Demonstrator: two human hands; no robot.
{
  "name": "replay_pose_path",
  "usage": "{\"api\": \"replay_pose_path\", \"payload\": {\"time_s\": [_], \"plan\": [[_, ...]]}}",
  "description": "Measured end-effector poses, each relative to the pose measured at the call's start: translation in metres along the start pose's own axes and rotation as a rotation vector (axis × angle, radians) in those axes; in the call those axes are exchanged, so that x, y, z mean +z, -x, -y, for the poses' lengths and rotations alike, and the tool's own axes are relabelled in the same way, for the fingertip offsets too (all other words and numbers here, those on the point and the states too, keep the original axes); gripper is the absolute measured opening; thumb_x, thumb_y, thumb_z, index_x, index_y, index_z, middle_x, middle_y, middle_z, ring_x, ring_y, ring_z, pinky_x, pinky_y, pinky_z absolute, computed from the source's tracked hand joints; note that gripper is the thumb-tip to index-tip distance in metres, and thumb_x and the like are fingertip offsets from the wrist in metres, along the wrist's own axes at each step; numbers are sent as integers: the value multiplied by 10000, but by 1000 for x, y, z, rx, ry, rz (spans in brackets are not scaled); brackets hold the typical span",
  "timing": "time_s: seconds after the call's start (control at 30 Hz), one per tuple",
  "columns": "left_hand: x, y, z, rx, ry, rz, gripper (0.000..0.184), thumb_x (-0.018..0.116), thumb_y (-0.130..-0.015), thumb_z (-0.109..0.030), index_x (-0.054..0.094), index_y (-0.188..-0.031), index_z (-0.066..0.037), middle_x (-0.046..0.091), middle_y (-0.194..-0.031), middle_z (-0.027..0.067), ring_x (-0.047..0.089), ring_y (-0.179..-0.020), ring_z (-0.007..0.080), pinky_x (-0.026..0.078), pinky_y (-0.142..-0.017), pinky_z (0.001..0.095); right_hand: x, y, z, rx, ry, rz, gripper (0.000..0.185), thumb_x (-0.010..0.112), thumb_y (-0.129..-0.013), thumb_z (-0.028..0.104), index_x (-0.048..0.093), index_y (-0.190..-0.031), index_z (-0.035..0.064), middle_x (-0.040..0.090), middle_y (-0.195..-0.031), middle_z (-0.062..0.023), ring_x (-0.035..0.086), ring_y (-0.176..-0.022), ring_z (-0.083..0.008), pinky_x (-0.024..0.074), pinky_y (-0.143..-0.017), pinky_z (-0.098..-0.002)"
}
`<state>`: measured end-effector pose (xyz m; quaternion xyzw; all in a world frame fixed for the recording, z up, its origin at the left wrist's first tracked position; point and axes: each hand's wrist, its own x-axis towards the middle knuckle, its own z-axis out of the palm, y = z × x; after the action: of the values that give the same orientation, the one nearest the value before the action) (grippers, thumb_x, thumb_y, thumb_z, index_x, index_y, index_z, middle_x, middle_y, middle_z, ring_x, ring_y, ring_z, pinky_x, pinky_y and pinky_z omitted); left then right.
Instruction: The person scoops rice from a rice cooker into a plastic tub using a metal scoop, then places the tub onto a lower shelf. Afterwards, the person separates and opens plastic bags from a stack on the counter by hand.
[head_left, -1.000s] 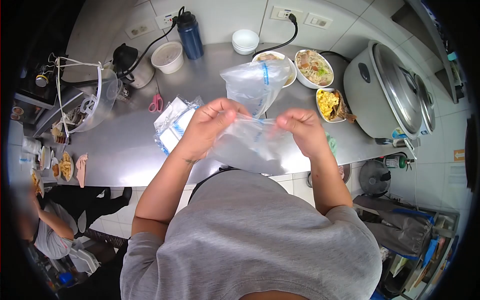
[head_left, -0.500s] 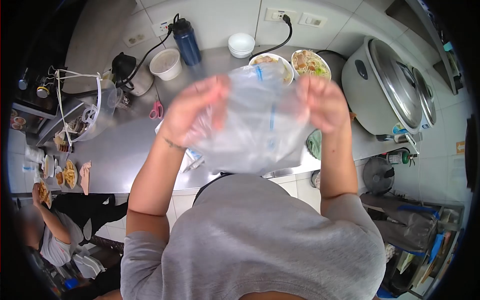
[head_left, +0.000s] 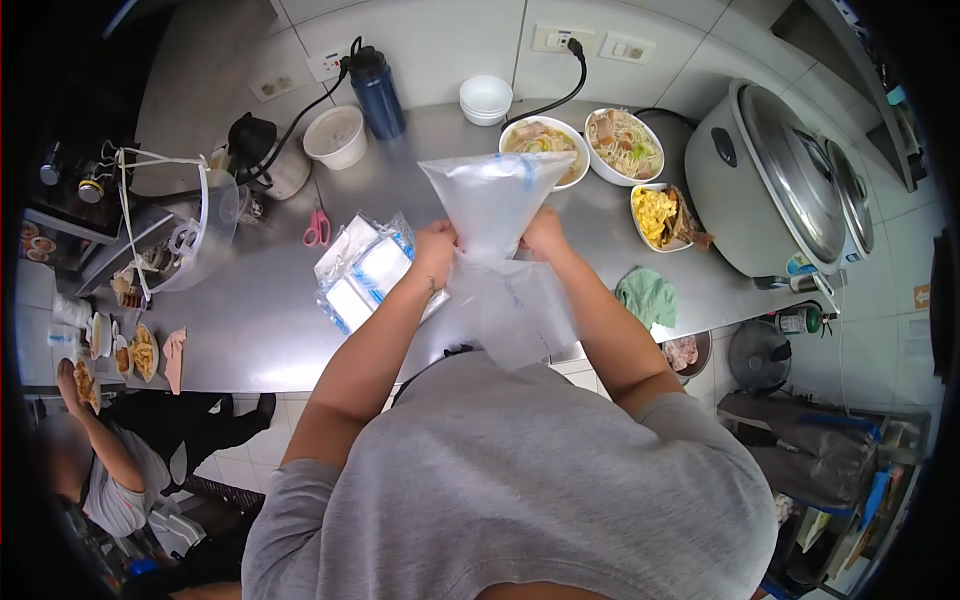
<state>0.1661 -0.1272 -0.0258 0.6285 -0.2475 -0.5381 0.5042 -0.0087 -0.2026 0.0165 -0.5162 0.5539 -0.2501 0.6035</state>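
A clear plastic bag (head_left: 495, 205) with blue print spreads out between my hands, its wide part toward the bowls. More clear plastic hangs below my hands, over the counter's front edge. My left hand (head_left: 436, 252) is closed on the bag's left side, and my right hand (head_left: 544, 233) is closed on its right side. Just beyond the bag is a white bowl of soup (head_left: 543, 140); beside that stands a bowl of noodles with meat (head_left: 624, 145). A smaller bowl (head_left: 656, 214) holds yellow egg and a browned piece. Packs of plastic bags (head_left: 368, 270) lie left of my left hand.
The steel counter (head_left: 250, 340) bears pink scissors (head_left: 317, 228), a white tub (head_left: 335, 137), a blue bottle (head_left: 377, 95), stacked white bowls (head_left: 486, 99), a green cloth (head_left: 648, 297) and a large cooker (head_left: 750, 180). A co-worker (head_left: 120, 470) is at the lower left by plates of food.
My hands have come closer together and down from the blurred raised position. The bag has gone from a wide spread to narrowed between them, and the bowls and bag packs show again.
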Motion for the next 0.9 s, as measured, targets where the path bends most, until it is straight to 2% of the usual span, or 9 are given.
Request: {"api": "replay_pose_path", "payload": {"time_s": [0.1,0.17,0.23,0.37,0.43,0.53,0.63,0.73,0.9], "plan": [[1,39,-28,218,-315,-103,191,528,-899,-172,555,-960,7,650,-785,75,541,-642,105,409,-590,239,-3,13,-5,6,-197,-51,155,594,-844,117,587,-945,-1,591,-695,-50,547,-560,-105,443,-465,-260],[-11,72,-39,356,-380,-104,200,488,-933,-198,554,-970,-13,653,-804,92,508,-612,95,400,-568,237,-18,36,1,-207,-56,-274,192,627,-846,146,584,-977,12,584,-715,-31,548,-610,-86,458,-526,-239],[-19,99,-58,465,-371,-24,237,468,-954,-247,536,-997,-24,658,-822,110,516,-626,98,407,-589,236,-35,73,15,-491,-273,-359,233,675,-817,135,577,-1004,33,595,-777,-29,559,-679,-83,470,-612,-220],[-9,155,-90,649,-94,344,286,535,-934,-283,495,-1072,-36,670,-838,89,551,-674,82,413,-622,213,-26,161,91,-979,59,148,460,789,-694,116,547,-1077,41,607,-888,-11,567,-837,-110,451,-772,-246],[8,162,-109,805,38,451,312,597,-899,-249,483,-1101,-40,673,-851,69,545,-675,60,406,-610,196,-15,172,110,-1045,253,156,418,785,-690,90,570,-1046,42,617,-891,-21,578,-844,-127,453,-762,-256],[10,168,-131,933,-10,443,469,728,-787,-143,470,-1162,-36,668,-900,64,571,-703,54,435,-620,191,-26,171,110,-955,319,198,313,769,-706,95,610,-969,38,629,-842,-45,589,-774,-141,465,-712,-256],[6,185,-146,752,-249,330,405,752,-765,-142,534,-1078,-7,662,-897,108,625,-787,135,461,-644,217,-38,177,111,-791,263,254,180,751,-730,99,636,-850,29,627,-776,-48,584,-720,-121,461,-669,-248],[11,179,-140,875,-343,262,290,771,-684,-6,616,-929,-9,654,-844,79,561,-655,90,438,-580,200,-36,182,109,-750,112,195,134,750,-732,67,636,-788,25,636,-766,-37,574,-716,-98,451,-648,-236],[6,164,-135,895,-121,457,160,734,-745,-43,661,-887,-60,622,-946,47,550,-750,57,470,-638,211,-48,186,114,-634,176,229,98,726,-761,55,635,-747,22,649,-805,-41,575,-743,-94,455,-659,-230]]}}
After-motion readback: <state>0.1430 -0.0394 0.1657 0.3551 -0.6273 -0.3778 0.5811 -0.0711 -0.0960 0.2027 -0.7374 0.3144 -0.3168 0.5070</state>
